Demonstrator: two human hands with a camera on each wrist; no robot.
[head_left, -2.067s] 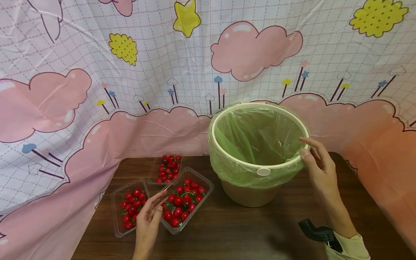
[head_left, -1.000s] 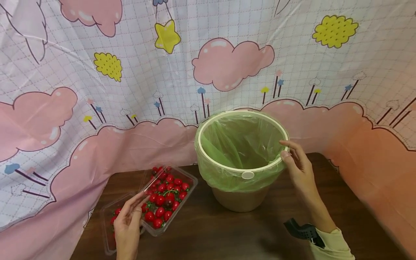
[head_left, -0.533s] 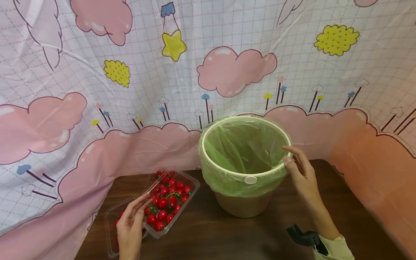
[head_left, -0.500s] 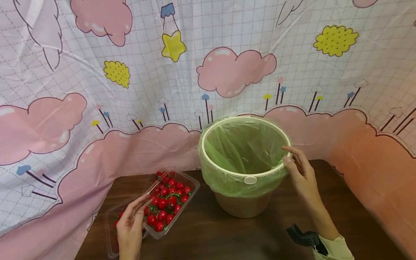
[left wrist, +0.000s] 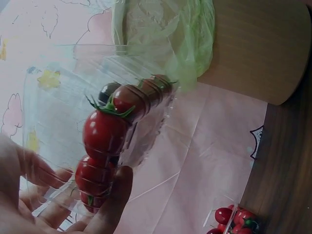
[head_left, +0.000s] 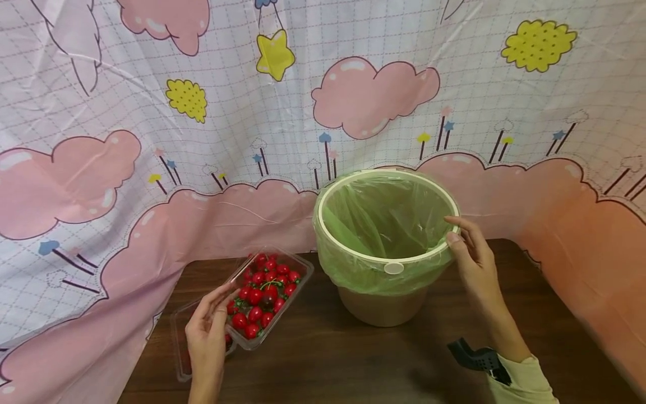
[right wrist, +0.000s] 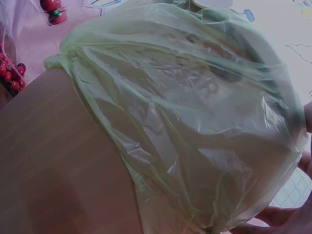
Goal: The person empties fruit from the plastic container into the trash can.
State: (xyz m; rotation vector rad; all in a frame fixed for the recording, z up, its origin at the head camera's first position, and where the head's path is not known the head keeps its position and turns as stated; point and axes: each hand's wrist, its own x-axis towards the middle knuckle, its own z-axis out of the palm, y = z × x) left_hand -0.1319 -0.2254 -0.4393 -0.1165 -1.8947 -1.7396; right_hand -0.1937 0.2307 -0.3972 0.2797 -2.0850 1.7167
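My left hand (head_left: 208,331) holds a clear plastic box (head_left: 289,302) of red cherry tomatoes by its left side, tilted and raised over the table. In the left wrist view, the thumb presses one wall and the fingers spread behind the clear plastic (left wrist: 63,97), with tomatoes (left wrist: 104,131) lined up inside. On the right stands a tan bin (head_left: 381,311) with a pale ring rim and a green bag liner (head_left: 363,280) folded over it. My right hand (head_left: 474,261) pinches the bin's right rim, thumb outside and index finger over the edge.
Another clear box (head_left: 179,342) sits on the dark wooden table (head_left: 323,365) at the left, partly behind my left hand. A further tomato box behind the raised one is mostly hidden. A patterned cloth (head_left: 242,219) hangs behind the table.
The held tomato box has shifted left and up against the others and now covers most of the rear box. The right hand keeps its grip on the rim. The head view has shifted.
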